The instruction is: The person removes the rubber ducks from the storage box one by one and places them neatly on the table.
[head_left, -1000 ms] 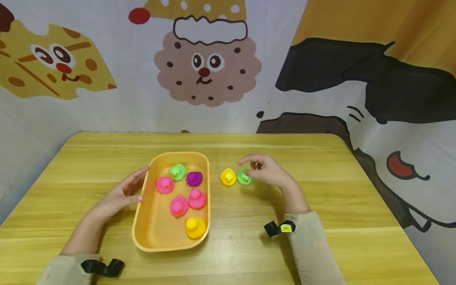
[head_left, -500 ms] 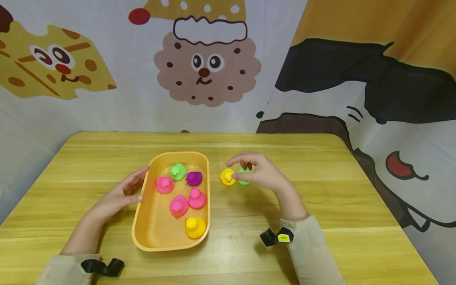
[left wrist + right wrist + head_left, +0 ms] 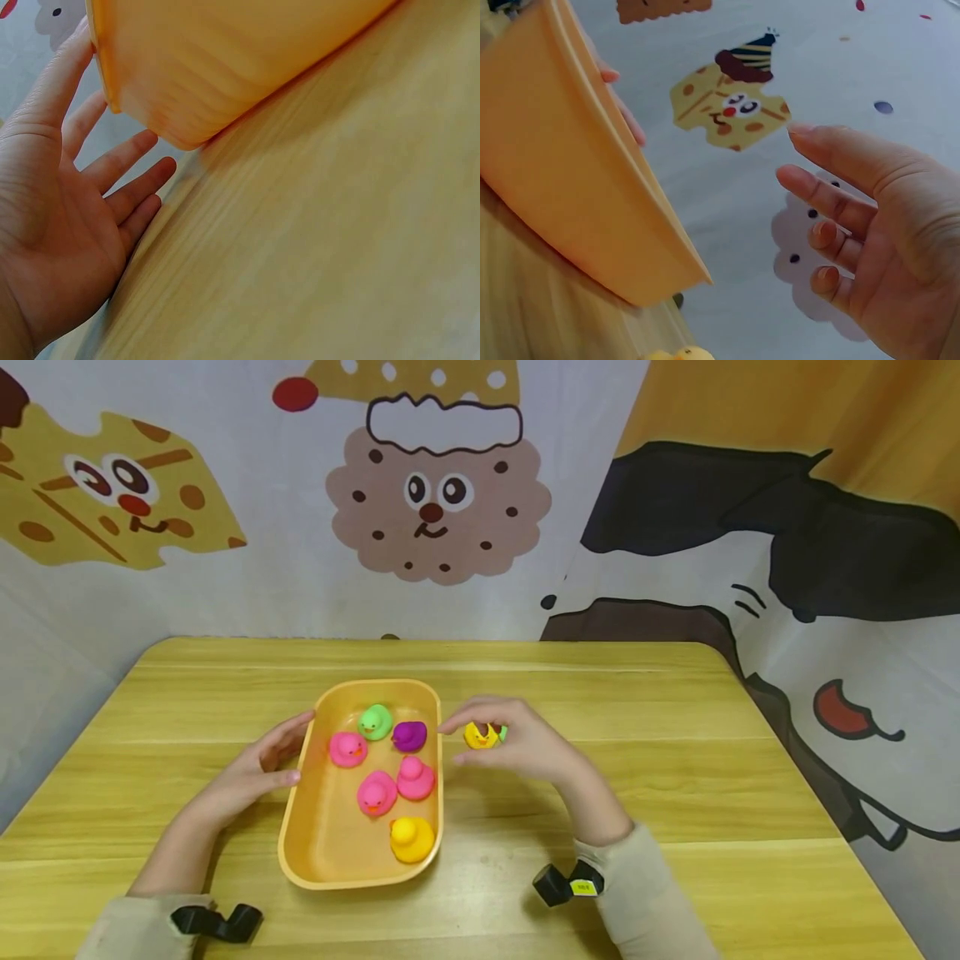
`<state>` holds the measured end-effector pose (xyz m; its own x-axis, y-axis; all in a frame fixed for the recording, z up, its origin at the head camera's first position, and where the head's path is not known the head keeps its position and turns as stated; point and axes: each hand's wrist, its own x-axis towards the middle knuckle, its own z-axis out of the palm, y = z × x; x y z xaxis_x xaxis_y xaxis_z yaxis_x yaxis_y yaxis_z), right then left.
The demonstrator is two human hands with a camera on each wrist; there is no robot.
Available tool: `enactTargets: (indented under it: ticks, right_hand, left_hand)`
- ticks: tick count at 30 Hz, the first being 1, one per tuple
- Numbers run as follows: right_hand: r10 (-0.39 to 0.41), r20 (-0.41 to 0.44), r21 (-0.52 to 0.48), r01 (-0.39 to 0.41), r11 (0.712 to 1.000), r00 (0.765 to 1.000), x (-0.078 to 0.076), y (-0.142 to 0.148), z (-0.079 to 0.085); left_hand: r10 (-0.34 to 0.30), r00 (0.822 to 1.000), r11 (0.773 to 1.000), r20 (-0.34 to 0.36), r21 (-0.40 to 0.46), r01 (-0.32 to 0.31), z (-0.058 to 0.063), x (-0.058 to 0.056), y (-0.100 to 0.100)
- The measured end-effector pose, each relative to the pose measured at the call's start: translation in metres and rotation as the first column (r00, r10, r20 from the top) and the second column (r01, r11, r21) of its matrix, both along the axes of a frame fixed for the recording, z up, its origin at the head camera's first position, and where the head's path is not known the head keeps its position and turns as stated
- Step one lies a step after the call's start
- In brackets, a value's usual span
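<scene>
The table (image 3: 637, 693) spreads past the tub (image 3: 330, 852) on both sides, widest to its right. The left hand (image 3: 247, 777), fingers spread, touches the tub's left side. Just right of the tub, the right hand (image 3: 525, 746), fingers parted, hangs over a yellow duck (image 3: 477, 737) and a mostly hidden green duck (image 3: 502, 734); six more ducks (image 3: 377, 793) sit inside.

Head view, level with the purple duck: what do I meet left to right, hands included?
Left hand, tray with upper pink duck, green duck, purple duck, then right hand. Loose yellow duck and loose green duck left out: right hand overlaps them.
</scene>
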<state>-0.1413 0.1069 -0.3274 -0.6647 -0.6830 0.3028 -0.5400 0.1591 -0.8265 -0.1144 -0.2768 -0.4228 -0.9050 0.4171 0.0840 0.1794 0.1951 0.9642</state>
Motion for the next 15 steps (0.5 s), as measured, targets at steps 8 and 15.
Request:
enactTargets:
  ticks: [8,15]
  right_hand:
    - [0.033,-0.081,0.045,-0.030,0.999,0.996,0.009,-0.018,-0.004]
    - [0.067,-0.118,0.116,-0.053,0.992,0.991,0.017,-0.034,-0.009]
  left_hand:
    - [0.004,1.000,1.000,0.003,0.002,-0.004,0.000,-0.001,0.000]
    - [0.000,1.000,1.000,0.002,0.009,0.000,0.001,0.000,0.000]
